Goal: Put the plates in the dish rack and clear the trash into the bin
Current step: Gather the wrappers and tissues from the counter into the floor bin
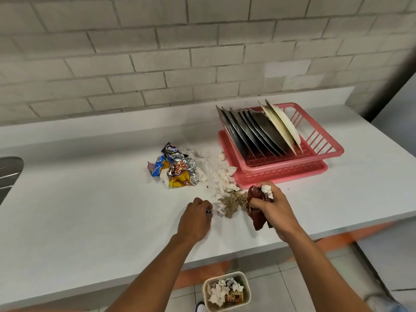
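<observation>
Several plates (pixel 258 131) stand on edge in the pink dish rack (pixel 320 140) on the table (pixel 90 210). The right grip (pixel 271 204) is closed round a dark red wrapper (pixel 256 218) and a tissue wad (pixel 266 189). The left grip (pixel 195 219) curls beside tissue scraps (pixel 221 207); whether it holds any I cannot tell. The bin (pixel 248 291) sits on the floor below

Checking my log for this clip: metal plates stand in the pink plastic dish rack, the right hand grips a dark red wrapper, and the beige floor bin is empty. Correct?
Not quite: the head view shows the beige rectangular bin already holding crumpled white paper. The rest stands.
</observation>
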`<action>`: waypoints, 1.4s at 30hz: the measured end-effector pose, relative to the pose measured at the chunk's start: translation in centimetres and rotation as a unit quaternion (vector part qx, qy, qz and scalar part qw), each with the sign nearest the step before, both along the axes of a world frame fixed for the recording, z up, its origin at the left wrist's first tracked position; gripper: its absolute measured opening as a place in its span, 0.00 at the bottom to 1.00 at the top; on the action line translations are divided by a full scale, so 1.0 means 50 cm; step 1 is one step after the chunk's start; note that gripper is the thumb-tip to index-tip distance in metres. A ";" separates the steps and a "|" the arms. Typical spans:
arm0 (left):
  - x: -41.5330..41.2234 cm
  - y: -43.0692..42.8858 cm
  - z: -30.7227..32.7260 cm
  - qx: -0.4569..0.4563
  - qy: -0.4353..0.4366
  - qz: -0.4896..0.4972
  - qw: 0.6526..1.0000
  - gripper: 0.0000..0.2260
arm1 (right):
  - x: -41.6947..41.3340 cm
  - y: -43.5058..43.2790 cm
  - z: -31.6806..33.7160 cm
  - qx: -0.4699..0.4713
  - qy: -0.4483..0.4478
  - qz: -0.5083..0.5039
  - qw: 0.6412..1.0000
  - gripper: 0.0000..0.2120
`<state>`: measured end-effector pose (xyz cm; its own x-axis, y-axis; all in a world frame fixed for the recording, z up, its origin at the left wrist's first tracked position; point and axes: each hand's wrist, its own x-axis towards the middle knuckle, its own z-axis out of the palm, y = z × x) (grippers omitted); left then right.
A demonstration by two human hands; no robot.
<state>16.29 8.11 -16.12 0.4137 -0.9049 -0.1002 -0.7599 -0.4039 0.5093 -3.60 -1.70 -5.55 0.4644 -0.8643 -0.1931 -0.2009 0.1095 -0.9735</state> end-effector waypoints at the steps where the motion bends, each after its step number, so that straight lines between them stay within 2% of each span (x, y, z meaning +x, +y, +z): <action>1: 0.000 0.000 0.001 0.001 -0.010 0.001 1.000 0.09 | -0.005 0.005 0.000 0.002 0.000 -0.001 1.000 0.11; 4: 0.005 0.001 -0.002 -0.003 -0.027 0.006 1.000 0.06 | -0.013 0.015 0.002 0.001 0.000 -0.003 1.000 0.09; 7: 0.008 0.007 -0.004 -0.011 0.000 0.043 0.999 0.05 | -0.018 0.015 0.000 -0.002 0.002 -0.008 1.000 0.08; 10: 0.013 0.009 0.006 -0.038 0.101 0.126 0.986 0.05 | -0.024 0.010 -0.003 0.006 0.001 -0.018 1.000 0.08; 12: 0.016 0.010 0.011 -0.056 0.184 0.166 0.967 0.00 | -0.029 0.007 -0.005 0.010 0.000 -0.025 1.000 0.09; 15: 0.014 0.012 0.023 -0.092 0.277 0.191 0.937 0.07 | -0.037 0.006 -0.008 0.016 -0.001 -0.023 1.000 0.09; 19: -0.009 -0.002 0.062 -0.108 0.335 0.206 0.913 0.12 | -0.047 0.006 -0.017 0.027 0.002 -0.019 0.999 0.11; 22: -0.023 -0.020 0.079 -0.090 0.372 0.267 0.884 0.12 | -0.055 0.005 -0.024 0.031 -0.002 -0.015 0.999 0.12; 24: -0.032 -0.028 0.084 -0.074 0.360 0.283 0.886 0.14 | -0.061 0.002 -0.029 0.032 -0.002 -0.017 0.999 0.12; 27: -0.047 -0.038 0.066 -0.049 0.309 0.253 0.916 0.16 | -0.063 -0.012 -0.038 0.043 0.004 -0.008 0.999 0.12; 32: -0.071 -0.050 0.053 -0.005 0.291 0.230 0.929 0.20 | -0.052 -0.067 -0.063 0.102 0.040 0.050 0.993 0.12; 35: -0.076 -0.059 0.060 0.044 0.293 0.208 0.932 0.31 | -0.043 -0.090 -0.075 0.167 0.041 0.062 0.983 0.13; 37: -0.076 -0.069 0.063 0.067 0.301 0.201 0.930 0.37 | -0.038 -0.099 -0.077 0.215 0.024 0.070 0.974 0.18; 39: -0.077 -0.079 0.067 0.080 0.303 0.195 0.929 0.39 | -0.034 -0.099 -0.072 0.245 0.013 0.090 0.965 0.24; 42: -0.085 -0.092 0.082 0.092 0.305 0.175 0.932 0.37 | -0.029 -0.091 -0.065 0.286 -0.011 0.100 0.953 0.22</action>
